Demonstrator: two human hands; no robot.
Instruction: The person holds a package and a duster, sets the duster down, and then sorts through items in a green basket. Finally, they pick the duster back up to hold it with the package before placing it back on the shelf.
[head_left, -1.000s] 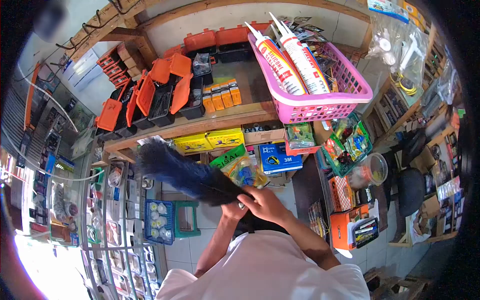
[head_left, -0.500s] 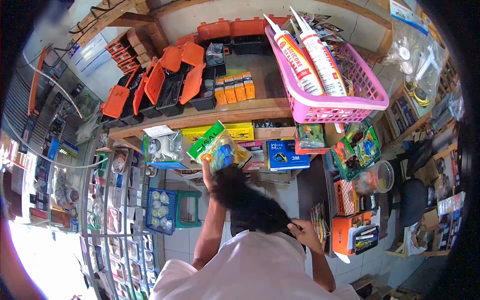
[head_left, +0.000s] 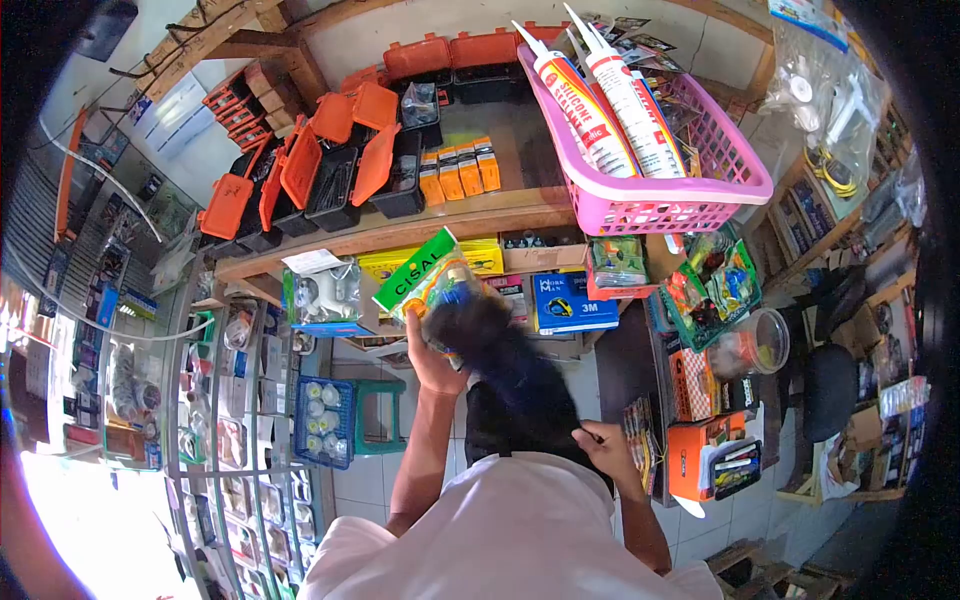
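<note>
My left hand (head_left: 435, 358) is closed on a clear plastic packet (head_left: 416, 274) with a green header printed "CISAL". Something blue and orange shows through the plastic. With my right hand (head_left: 608, 456), closed low by my lap, I grip the thin handle of a black feather duster (head_left: 475, 325). Its fluffy end is blurred and lies across the lower part of the packet, hiding some of it. Dark clothing behind the duster makes its lower part hard to separate.
A wooden shelf (head_left: 400, 228) ahead holds orange-lidded boxes (head_left: 375, 168), small orange cartons (head_left: 460, 176) and a pink basket (head_left: 670, 205) with silicone sealant tubes (head_left: 588, 112). Below sits a blue 3M box (head_left: 574, 302). A green stool (head_left: 378, 400) and blue basket (head_left: 323, 422) stand left.
The duster's fluffy end has moved up over the packet's lower part. The packet has tilted, showing more of its header, and my right hand has risen slightly. The view has shifted a little.
</note>
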